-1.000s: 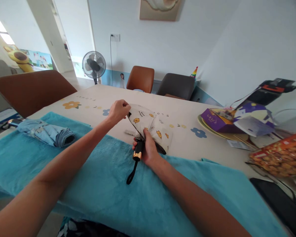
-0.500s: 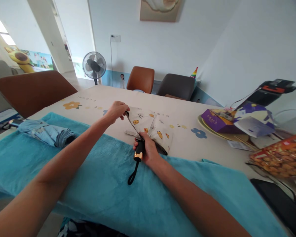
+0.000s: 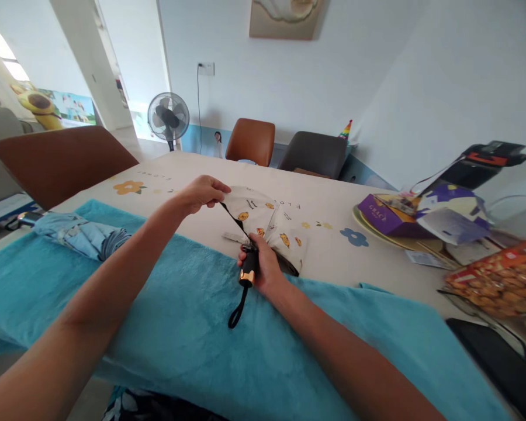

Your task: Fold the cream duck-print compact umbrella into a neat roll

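Note:
A cream folding umbrella (image 3: pixel 284 231) with yellow cartoon prints lies collapsed across the middle of the table, its canopy loose. Its black handle (image 3: pixel 248 266) with a gold band points toward me, and a black wrist strap hangs from the end. My right hand (image 3: pixel 265 266) is wrapped round the umbrella where handle and canopy meet. Between thumb and fingers, my left hand (image 3: pixel 208 193) pinches the canopy's dark-lined edge, holding that panel stretched out to the left. A pale strap sticks out left of the handle.
A teal towel (image 3: pixel 193 327) covers the table's near side. On it at left lies a rolled blue umbrella (image 3: pixel 81 234). To the right are a purple box (image 3: pixel 383 219), a bag of snacks (image 3: pixel 504 278) and a black case (image 3: pixel 493 356). Chairs (image 3: pixel 249 142) stand behind the table (image 3: pixel 333 263).
My left hand has moved slightly up, drawing the canopy panel out wider and flatter. The right hand keeps its hold in the same place.

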`<state>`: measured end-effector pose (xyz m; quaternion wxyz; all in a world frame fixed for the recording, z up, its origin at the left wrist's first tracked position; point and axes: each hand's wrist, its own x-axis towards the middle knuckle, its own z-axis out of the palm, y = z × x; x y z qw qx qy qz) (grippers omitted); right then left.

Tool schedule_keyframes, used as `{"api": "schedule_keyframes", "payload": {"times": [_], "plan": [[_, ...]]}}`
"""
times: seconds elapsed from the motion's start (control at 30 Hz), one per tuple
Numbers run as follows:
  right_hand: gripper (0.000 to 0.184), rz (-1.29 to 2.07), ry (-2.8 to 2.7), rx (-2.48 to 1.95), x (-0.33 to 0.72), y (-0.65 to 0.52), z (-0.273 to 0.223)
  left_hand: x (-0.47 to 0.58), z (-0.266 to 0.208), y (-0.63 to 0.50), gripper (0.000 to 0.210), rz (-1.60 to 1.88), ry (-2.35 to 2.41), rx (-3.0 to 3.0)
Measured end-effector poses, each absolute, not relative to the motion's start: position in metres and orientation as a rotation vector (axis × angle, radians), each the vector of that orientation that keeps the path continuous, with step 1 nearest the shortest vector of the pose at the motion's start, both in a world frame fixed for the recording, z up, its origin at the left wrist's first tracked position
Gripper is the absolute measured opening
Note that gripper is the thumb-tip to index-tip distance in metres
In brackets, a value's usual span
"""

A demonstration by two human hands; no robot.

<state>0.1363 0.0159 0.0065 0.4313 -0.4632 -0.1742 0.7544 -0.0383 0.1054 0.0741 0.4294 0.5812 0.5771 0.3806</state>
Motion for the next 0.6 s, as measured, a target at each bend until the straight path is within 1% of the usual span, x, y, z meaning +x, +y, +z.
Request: {"api": "schedule_keyframes", "payload": {"times": [0.2, 0.3, 0.4, 0.5, 0.6], "plan": [[0.036, 1.858, -0.417, -1.182, 0.135, 0.016, 0.008, -0.039, 0.086, 0.095, 0.032, 0.792, 1.626, 1.618], [0.034, 1.847, -0.433, -1.184, 0.135, 0.017, 0.007, -0.042, 0.082, 0.097, 0.039, 0.701, 1.704, 1.724], [0.028, 1.834, -0.463, -1.183, 0.136, 0.017, 0.006, -0.046, 0.072, 0.103, 0.043, 0.461, 1.778, 1.873], [0.024, 1.807, -0.504, -1.179, 0.136, 0.018, 0.004, -0.047, 0.060, 0.107, 0.041, 0.159, 1.752, 2.027], [0.022, 1.808, -0.517, -1.180, 0.136, 0.018, 0.003, -0.045, 0.053, 0.109, 0.043, -0.024, 1.754, 2.112]]}}
